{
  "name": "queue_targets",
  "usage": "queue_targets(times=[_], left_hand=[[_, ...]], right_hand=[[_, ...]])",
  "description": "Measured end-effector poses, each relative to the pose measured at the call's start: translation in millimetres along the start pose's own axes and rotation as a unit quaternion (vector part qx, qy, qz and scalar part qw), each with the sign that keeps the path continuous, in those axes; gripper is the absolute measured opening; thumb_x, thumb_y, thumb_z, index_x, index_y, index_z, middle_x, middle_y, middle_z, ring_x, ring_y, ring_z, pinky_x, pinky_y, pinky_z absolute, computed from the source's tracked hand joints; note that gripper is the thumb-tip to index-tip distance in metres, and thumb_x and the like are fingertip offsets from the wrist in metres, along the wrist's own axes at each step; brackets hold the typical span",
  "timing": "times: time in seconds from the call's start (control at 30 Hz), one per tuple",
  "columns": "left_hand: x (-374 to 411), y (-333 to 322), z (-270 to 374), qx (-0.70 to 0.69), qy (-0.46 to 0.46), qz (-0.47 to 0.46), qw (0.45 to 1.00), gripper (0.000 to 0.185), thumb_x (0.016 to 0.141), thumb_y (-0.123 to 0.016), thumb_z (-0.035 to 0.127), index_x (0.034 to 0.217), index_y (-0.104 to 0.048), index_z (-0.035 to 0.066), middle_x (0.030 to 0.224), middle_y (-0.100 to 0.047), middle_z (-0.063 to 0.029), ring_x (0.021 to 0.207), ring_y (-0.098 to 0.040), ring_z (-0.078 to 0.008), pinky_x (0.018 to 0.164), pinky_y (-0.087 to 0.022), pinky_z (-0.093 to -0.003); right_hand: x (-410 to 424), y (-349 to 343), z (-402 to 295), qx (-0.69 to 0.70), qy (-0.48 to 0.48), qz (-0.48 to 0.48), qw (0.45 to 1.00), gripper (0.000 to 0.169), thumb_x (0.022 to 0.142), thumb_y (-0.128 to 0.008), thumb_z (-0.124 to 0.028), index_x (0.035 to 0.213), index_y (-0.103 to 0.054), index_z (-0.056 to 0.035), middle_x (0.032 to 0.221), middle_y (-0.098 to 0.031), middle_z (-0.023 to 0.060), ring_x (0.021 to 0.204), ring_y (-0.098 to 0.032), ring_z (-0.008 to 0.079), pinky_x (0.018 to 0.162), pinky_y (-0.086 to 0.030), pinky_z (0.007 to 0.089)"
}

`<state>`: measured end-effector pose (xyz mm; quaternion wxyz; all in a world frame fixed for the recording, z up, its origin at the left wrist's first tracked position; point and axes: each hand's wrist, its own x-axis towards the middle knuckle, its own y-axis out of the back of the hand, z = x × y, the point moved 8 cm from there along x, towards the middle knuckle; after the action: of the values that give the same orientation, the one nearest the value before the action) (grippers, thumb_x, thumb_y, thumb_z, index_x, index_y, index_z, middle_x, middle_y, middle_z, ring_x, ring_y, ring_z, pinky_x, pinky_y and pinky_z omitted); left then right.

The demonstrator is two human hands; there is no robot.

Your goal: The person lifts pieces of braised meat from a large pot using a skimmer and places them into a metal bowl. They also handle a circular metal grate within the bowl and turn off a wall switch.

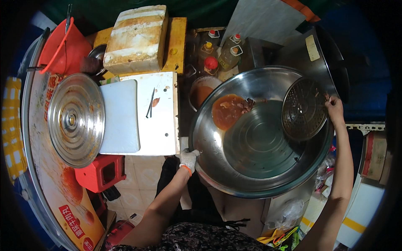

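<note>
A large stainless steel basin [260, 141] stands before me, tilted, with a pool of reddish-brown liquid [226, 111] on its upper left side and dark meat-like pieces [247, 105] at the pool's edge. My left hand [189, 159], in a whitish knit glove, grips the basin's left rim. My bare right hand [334, 108] holds a round perforated metal skimmer [304, 109] by its right edge, over the right part of the basin. Small scraps cling to the skimmer near my fingers. Whether it touches the basin, I cannot tell.
Left of the basin are a white board [160, 138], a cutting board [121, 116], dark tweezers [151, 103] and a round metal lid [75, 120]. A foam box [136, 39], a red bucket [64, 47], a bucket of orange-brown liquid [201, 94] and several bottles [229, 56] stand behind.
</note>
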<state>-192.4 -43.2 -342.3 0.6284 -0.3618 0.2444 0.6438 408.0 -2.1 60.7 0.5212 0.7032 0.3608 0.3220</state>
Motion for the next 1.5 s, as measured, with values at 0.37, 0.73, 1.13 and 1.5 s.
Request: queue_targets(times=[0.37,0.73,1.13,1.5], left_hand=[[11.7,11.2,-27.6,0.008,0.063,0.043,0.997,0.035,0.073,-0.069,0.006,0.105,-0.064,-0.008,0.096,-0.069,-0.0146,0.083,-0.064,-0.0254,0.076,-0.051,-0.0349],[19.8,14.9,-39.8,-0.001,0.082,0.038,0.996,0.034,0.077,-0.065,0.004,0.108,-0.06,-0.008,0.097,-0.067,-0.0181,0.082,-0.065,-0.0306,0.073,-0.055,-0.0402],[14.7,10.2,-36.7,-0.066,0.132,0.026,0.989,0.038,0.08,-0.066,0.002,0.115,-0.055,-0.01,0.1,-0.065,-0.0196,0.083,-0.065,-0.0312,0.072,-0.056,-0.0424],[10.5,11.8,-34.2,-0.063,0.147,0.017,0.987,0.038,0.08,-0.067,0.004,0.114,-0.057,-0.01,0.1,-0.065,-0.0191,0.083,-0.065,-0.031,0.071,-0.056,-0.0425]], right_hand=[[31.7,-33.4,-24.9,-0.029,0.004,-0.027,0.999,0.015,0.078,-0.064,-0.011,0.075,-0.053,-0.0001,0.065,-0.053,0.0112,0.064,-0.053,0.0201,0.065,-0.045,0.035],[51.1,-49.0,-57.4,-0.069,-0.008,-0.049,0.996,0.018,0.077,-0.065,-0.013,0.089,-0.062,0.0003,0.082,-0.064,0.0179,0.082,-0.064,0.0321,0.077,-0.048,0.0383],[64.1,-53.7,-85.0,-0.108,-0.024,-0.07,0.991,0.024,0.078,-0.069,-0.012,0.099,-0.066,-0.0009,0.091,-0.068,0.0178,0.09,-0.066,0.0318,0.081,-0.05,0.0379],[71.1,-55.6,-92.3,-0.134,-0.036,-0.061,0.988,0.033,0.078,-0.07,-0.014,0.108,-0.067,-0.001,0.103,-0.069,0.0192,0.1,-0.066,0.0327,0.088,-0.05,0.0381]])
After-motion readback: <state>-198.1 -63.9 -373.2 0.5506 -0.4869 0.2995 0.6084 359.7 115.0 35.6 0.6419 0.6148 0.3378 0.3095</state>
